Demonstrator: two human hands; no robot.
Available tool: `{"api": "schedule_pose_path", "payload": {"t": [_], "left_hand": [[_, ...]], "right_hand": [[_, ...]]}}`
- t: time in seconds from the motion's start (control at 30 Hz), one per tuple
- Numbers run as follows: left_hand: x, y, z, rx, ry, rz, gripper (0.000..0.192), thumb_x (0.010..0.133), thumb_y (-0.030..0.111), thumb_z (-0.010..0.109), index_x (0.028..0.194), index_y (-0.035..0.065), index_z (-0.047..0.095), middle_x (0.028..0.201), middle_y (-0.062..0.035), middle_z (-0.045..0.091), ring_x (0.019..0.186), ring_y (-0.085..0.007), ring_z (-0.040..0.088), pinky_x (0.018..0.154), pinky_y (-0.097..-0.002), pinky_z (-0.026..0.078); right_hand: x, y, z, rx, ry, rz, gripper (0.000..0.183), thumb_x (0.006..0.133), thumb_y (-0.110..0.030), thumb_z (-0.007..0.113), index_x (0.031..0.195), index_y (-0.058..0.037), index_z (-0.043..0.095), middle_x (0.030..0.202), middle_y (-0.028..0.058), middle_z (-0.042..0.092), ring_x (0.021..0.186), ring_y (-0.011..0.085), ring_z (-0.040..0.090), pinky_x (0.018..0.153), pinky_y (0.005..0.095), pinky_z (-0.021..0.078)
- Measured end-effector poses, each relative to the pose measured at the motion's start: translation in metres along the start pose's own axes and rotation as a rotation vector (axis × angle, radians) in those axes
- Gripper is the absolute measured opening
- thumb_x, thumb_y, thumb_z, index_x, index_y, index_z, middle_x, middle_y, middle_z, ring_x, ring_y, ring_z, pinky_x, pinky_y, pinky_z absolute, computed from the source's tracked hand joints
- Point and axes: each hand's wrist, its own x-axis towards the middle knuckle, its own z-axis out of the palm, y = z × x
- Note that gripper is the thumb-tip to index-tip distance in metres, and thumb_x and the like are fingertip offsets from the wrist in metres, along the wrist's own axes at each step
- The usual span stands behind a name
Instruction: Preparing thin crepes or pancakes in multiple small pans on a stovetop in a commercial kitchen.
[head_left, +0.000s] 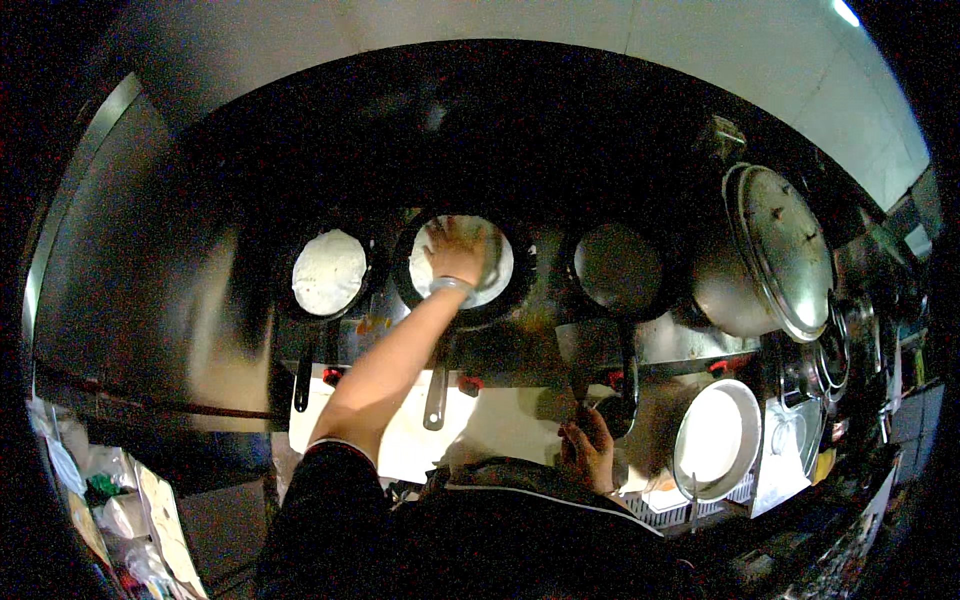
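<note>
My left hand (456, 251) reaches out with spread fingers and lies over a round white sheet of dough (489, 281) in the middle frying pan (405, 289). It grips nothing; whether the palm presses on the dough is hard to tell. Close to my body, my right hand (589, 450) is curled around the handle of what looks like a dark turner (576, 356), its blade pointing away from me. In the left pan (332, 318) lies another pale, round flatbread (330, 271). The right pan (619, 266) shows only its dark inner surface.
The pans stand on a stove with red knobs (471, 386) along its front. At right, a large metal pot (731, 289) has a tilted lid (791, 244). Nearer stands a white-filled bowl (716, 442). Pan handles (435, 401) point towards me. A dark backsplash (480, 135) rises behind.
</note>
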Motion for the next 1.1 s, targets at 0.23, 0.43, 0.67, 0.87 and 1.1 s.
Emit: {"api": "schedule_pose_path", "payload": {"t": [0.23, 0.43, 0.67, 0.87, 1.1], "left_hand": [[-0.018, -0.057, 0.005, 0.325, -0.68, 0.245, 0.067, 0.091, 0.047, 0.017, 0.135, -0.0036, 0.021, 0.141, -0.0219, 0.018, 0.132, -0.0382, 0.012, 0.108, -0.0408, 0.011], [-0.074, -0.039, -0.066, 0.142, 0.17, 0.121, 0.058, 0.085, 0.033, 0.041, 0.13, -0.0037, 0.033, 0.137, -0.0268, 0.023, 0.129, -0.0419, 0.017, 0.104, -0.0521, 0.015], [-0.105, -0.046, -0.056, 0.121, -0.24, 0.578, 0.052, 0.086, 0.02, 0.041, 0.129, -0.0072, 0.029, 0.13, -0.0274, 0.034, 0.121, -0.0412, 0.034, 0.103, -0.0414, 0.027], [-0.056, -0.019, -0.005, 0.152, -0.457, 0.461, 0.055, 0.092, 0.038, 0.024, 0.111, -0.007, 0.051, 0.12, -0.0271, 0.046, 0.116, -0.0366, 0.041, 0.098, -0.0395, 0.033], [-0.048, 0.012, 0.012, -0.322, -0.473, 0.174, 0.064, 0.09, 0.049, 0.025, 0.112, -0.004, 0.053, 0.118, -0.0247, 0.05, 0.112, -0.0367, 0.046, 0.096, -0.0389, 0.034]], "right_hand": [[-0.009, 0.001, 0.001, -0.066, -0.135, 0.002, 0.033, 0.084, -0.003, 0.055, 0.116, -0.0029, 0.047, 0.084, 0.0047, 0.059, 0.067, 0.0103, 0.052, 0.054, 0.0211, 0.0415], [-0.023, -0.001, 0.003, -0.072, -0.214, -0.103, 0.027, 0.084, -0.003, 0.054, 0.11, -0.0032, 0.05, 0.083, 0.0024, 0.057, 0.063, 0.0081, 0.049, 0.051, 0.0199, 0.0381], [-0.038, -0.002, 0.01, -0.048, -0.287, -0.08, 0.03, 0.086, -0.007, 0.055, 0.115, -0.0041, 0.049, 0.08, 0.0024, 0.056, 0.058, 0.0072, 0.047, 0.047, 0.0192, 0.0359], [-0.046, -0.006, 0.003, -0.067, -0.253, -0.042, 0.03, 0.086, -0.005, 0.054, 0.115, -0.0034, 0.048, 0.083, 0.004, 0.057, 0.062, 0.0085, 0.05, 0.05, 0.0204, 0.0389], [-0.035, 0.006, -0.019, -0.103, -0.067, -0.17, 0.029, 0.085, -0.007, 0.055, 0.112, -0.0009, 0.049, 0.086, 0.0052, 0.057, 0.065, 0.011, 0.052, 0.052, 0.0216, 0.0412]]}}
